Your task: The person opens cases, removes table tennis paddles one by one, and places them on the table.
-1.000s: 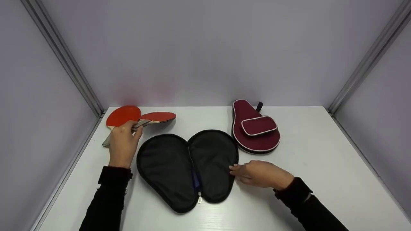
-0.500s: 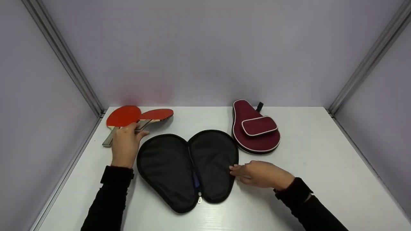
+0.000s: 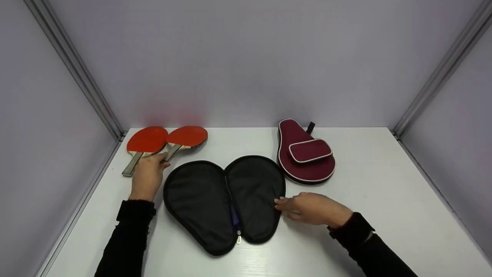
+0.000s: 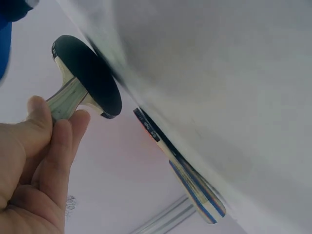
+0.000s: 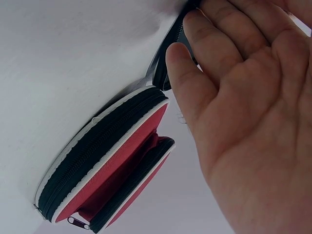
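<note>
Two red table tennis paddles are at the back left in the head view. My left hand [image 3: 148,173] pinches the handle of the right-hand paddle [image 3: 188,135] between thumb and fingers. The dark face of that paddle [image 4: 90,73] shows in the left wrist view. Beside it lies the other paddle [image 3: 148,139], its handle pointing toward me. An unzipped black paddle case [image 3: 200,204] is spread flat at the middle of the table. Nearly straight fingers of my right hand [image 3: 313,208] touch the case's right edge; their tips are partly hidden in the right wrist view.
A maroon paddle case [image 3: 288,165] with white piping and a small front pocket lies behind the right hand, by the black case. The white table [image 3: 384,192] is bounded by grey panels at the back and sides.
My left hand has brought the right-hand paddle down and slightly left; its red face now lies flatter, next to the other paddle. The right hand and the black case have stayed put.
</note>
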Motion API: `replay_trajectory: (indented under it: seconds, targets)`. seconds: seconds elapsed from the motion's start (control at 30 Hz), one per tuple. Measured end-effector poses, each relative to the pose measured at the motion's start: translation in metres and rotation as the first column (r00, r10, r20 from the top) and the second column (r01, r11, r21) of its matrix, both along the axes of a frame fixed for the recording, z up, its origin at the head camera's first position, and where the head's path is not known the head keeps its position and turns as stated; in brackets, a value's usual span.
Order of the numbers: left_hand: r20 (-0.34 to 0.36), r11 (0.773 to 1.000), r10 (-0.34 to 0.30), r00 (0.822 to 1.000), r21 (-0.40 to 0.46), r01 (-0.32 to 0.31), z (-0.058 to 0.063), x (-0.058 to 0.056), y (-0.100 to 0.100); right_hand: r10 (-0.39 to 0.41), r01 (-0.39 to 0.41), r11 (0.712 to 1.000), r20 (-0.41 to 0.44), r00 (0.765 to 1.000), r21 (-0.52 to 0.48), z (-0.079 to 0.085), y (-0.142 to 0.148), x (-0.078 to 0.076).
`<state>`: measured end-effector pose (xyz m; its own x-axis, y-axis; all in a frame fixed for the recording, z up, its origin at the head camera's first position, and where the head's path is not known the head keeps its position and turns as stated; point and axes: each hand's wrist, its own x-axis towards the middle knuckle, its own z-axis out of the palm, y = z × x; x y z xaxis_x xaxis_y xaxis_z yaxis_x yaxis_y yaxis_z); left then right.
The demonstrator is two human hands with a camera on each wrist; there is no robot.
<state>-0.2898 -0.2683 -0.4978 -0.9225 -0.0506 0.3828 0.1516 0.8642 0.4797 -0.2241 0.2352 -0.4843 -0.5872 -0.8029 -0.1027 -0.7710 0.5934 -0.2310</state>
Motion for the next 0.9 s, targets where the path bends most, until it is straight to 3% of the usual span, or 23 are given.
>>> replay_trajectory:
  seconds: [0.23,0.57,0.9]
  targets:
    - [0.033,0.998,-0.042,0.999,-0.040,0.043,0.000,0.002,-0.003,0.001,-0.001,1.000,0.005,1.000,-0.005,0.000,0.000,0.000]
    - [0.202,0.993,-0.019,0.979,-0.112,0.042,0.003,0.005,-0.008,-0.018,0.020,0.999,0.053,0.998,-0.028,0.001,-0.001,-0.001]
    - [0.151,0.999,-0.050,0.987,0.004,0.050,0.032,0.013,-0.006,-0.018,0.020,0.998,0.051,0.999,-0.052,-0.001,0.000,-0.001]
